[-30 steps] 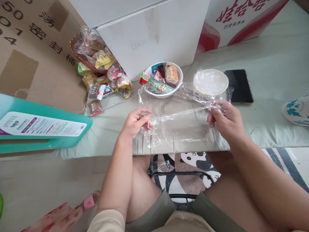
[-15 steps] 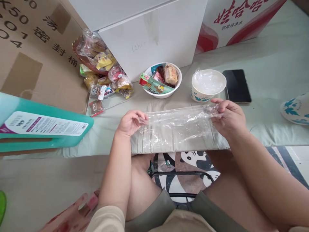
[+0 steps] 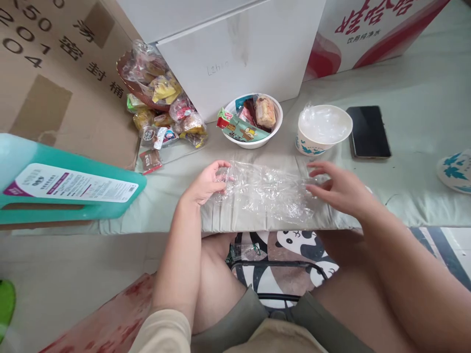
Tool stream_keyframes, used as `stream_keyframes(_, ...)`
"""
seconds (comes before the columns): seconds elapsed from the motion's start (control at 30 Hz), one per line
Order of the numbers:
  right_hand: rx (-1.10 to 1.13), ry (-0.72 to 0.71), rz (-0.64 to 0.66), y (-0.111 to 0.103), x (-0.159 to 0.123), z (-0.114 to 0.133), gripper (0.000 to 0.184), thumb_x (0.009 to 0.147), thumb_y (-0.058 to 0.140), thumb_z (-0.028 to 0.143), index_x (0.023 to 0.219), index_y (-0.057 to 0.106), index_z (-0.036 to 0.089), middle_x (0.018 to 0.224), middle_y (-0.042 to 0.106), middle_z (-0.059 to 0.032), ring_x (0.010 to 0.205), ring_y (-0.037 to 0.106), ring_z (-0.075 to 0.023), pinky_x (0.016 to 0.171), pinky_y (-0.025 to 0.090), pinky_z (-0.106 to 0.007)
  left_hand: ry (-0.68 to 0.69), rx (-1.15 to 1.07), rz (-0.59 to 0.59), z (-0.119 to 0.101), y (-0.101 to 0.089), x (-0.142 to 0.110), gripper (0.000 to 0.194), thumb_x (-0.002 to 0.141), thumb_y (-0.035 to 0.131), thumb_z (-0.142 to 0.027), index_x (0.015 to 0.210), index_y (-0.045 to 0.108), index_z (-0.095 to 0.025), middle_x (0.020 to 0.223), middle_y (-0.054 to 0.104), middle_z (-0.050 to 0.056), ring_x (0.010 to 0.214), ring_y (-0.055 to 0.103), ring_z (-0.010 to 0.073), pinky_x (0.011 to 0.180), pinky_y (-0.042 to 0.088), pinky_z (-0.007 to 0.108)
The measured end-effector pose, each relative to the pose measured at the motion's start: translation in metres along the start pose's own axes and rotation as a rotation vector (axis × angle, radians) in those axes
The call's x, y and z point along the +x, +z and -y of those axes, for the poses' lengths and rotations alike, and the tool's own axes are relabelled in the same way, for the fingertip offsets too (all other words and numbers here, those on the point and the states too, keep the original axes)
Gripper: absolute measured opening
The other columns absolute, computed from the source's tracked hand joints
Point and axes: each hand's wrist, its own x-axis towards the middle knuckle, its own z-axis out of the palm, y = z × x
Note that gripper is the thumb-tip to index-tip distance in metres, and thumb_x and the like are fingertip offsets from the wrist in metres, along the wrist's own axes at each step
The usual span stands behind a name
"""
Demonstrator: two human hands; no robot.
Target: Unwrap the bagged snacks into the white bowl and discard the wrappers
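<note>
A crumpled piece of clear plastic film [image 3: 265, 191] lies across the cloth near the table's front edge. My left hand [image 3: 211, 184] is at its left end, thumb and fingers apart, with the edge of the film between them. At the right end my right hand [image 3: 336, 189] has its fingers spread; they are close to the film, and whether they touch it I cannot tell. Just behind stands a paper bowl with blue leaves [image 3: 307, 142], with more clear plastic inside. A white bowl [image 3: 250, 145] holds wrapped snacks and a pastry.
A dark phone [image 3: 370, 131] lies right of the paper bowl, and another leaf-patterned bowl [image 3: 456, 169] is at the far right. Left are a jug of green liquid [image 3: 121, 208], a cardboard box [image 3: 91, 108] and a heap of wrapped snacks [image 3: 165, 120]. White boxes [image 3: 253, 59] stand behind.
The film, held stretched between both hands before, now lies lower and crumpled on the cloth. Both hands have opened, and the right has let go of its pinch.
</note>
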Motion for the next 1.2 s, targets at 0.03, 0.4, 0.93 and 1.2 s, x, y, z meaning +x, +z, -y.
stream_keyframes(0.03,-0.098,-0.006,-0.108,-0.002,-0.001,0.002,0.043,0.078,0.071,0.042,0.117,0.066,0.025,0.099,0.075,-0.0077,0.068,0.069,-0.0221,0.063,0.053,-0.037,-0.001,0.009,0.042,0.000,0.000,-0.001,0.055,0.056,0.073,-0.010,0.108,0.059,-0.021,0.130,0.051,0.007,0.100,0.064,0.0190,0.050,0.046,0.015)
stream_keyframes(0.4,0.284,-0.206,0.537,0.044,-0.004,0.022,0.025,0.082,0.068,0.040,0.097,0.066,0.020,0.081,0.072,-0.0038,0.067,0.065,-0.0176,0.060,0.052,-0.032,0.043,0.020,0.650,-0.008,0.050,-0.001,0.048,0.070,0.076,-0.013,0.116,0.070,-0.026,0.130,0.065,0.012,0.089,0.073,0.0210,0.051,0.051,0.021)
stream_keyframes(0.93,0.833,0.107,0.011,0.059,0.003,0.023,0.032,0.084,0.072,0.050,0.088,0.050,0.028,0.088,0.074,-0.0014,0.071,0.072,-0.0181,0.073,0.061,-0.036,-0.090,-0.301,0.251,0.009,0.092,0.020,0.051,0.068,0.091,-0.031,0.110,0.067,-0.015,0.113,0.077,0.014,0.098,0.075,0.0228,0.084,0.058,0.034)
stream_keyframes(1.2,0.586,0.112,0.043,0.054,0.002,0.016,0.028,0.084,0.071,0.049,0.092,0.062,0.024,0.072,0.073,-0.0023,0.060,0.070,-0.0186,0.060,0.055,-0.032,-0.035,-0.170,0.065,0.004,0.092,0.013,0.025,0.082,0.076,-0.032,0.100,0.069,-0.016,0.087,0.079,0.007,0.079,0.077,0.0178,0.068,0.058,0.026)
